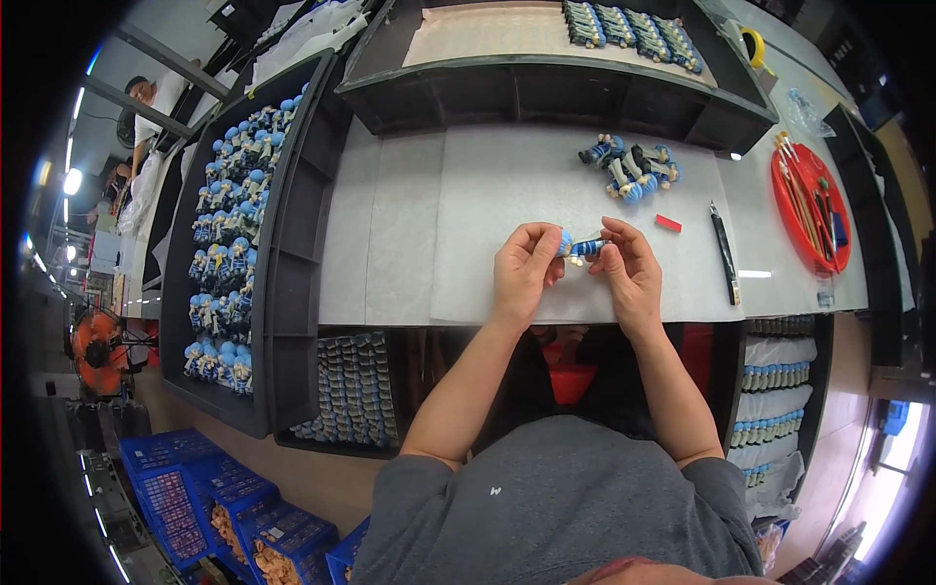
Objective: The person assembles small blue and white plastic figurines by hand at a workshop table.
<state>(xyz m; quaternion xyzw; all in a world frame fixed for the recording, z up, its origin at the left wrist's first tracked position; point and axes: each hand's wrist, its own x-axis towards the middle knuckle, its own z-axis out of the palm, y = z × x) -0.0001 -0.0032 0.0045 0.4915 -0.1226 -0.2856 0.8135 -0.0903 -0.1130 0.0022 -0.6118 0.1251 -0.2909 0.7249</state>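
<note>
Over the front part of the white-covered table (468, 263), a small figurine (585, 248) with a light-blue head and a dark-blue striped body lies sideways between my hands. My left hand (526, 268) pinches its head end between thumb and fingers. At the other end, my right hand (629, 268) closes thumb and fingers on the lower body. Farther back lies a loose pile of similar figurines (636, 171). A small red block (668, 223) sits to the right of my right hand, and a black pen-shaped craft knife (725, 253) lies beyond it.
A black tray (546, 93) with rows of figurines spans the back. Another black tray (292, 253), full of blue-headed figurines, stands at left. A red dish (811, 210) holds brushes at right, near yellow tape (753, 47). Blue crates (210, 497) stand lower left; a person works far left.
</note>
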